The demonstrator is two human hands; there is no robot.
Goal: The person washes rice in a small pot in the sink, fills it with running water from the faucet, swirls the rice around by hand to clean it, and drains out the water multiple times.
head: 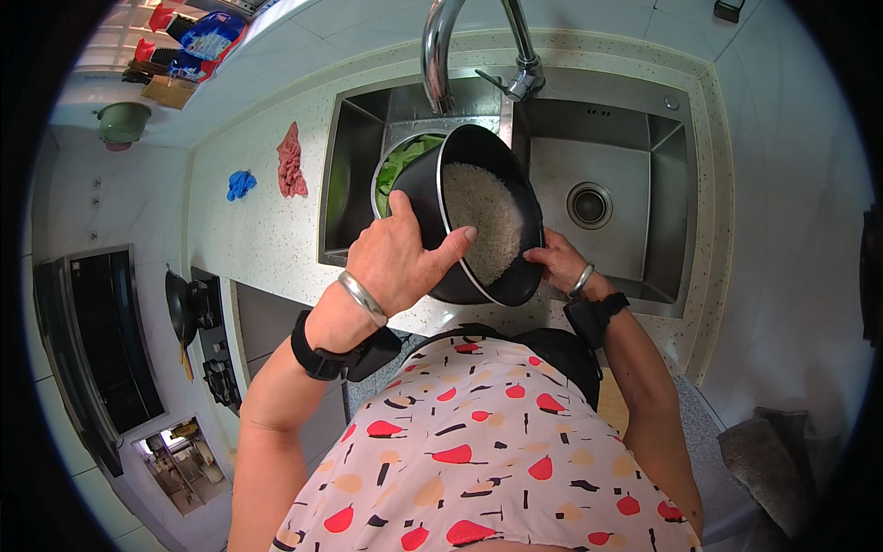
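A black inner cooking pot (421,181) with a pale rim is held tilted over the near edge of the sink, its mouth turned to the right. Rice grains (483,221) lie in it; whether water covers them I cannot tell. My left hand (407,255) grips the pot's left side, thumb over the rim. On the right wall, my right hand (562,261) holds the pot with the thumb at the rim and the other fingers mostly hidden. Behind the pot, partly covered by it, a bowl of green leaves (399,164) sits in the left basin.
A chrome faucet (439,65) arches over the left basin. To the right is the steel right basin (600,155) with its drain (589,205). A pink cloth (291,162) and a blue cloth (241,185) lie on the speckled counter (259,238). A wok (179,307) stands at the stove.
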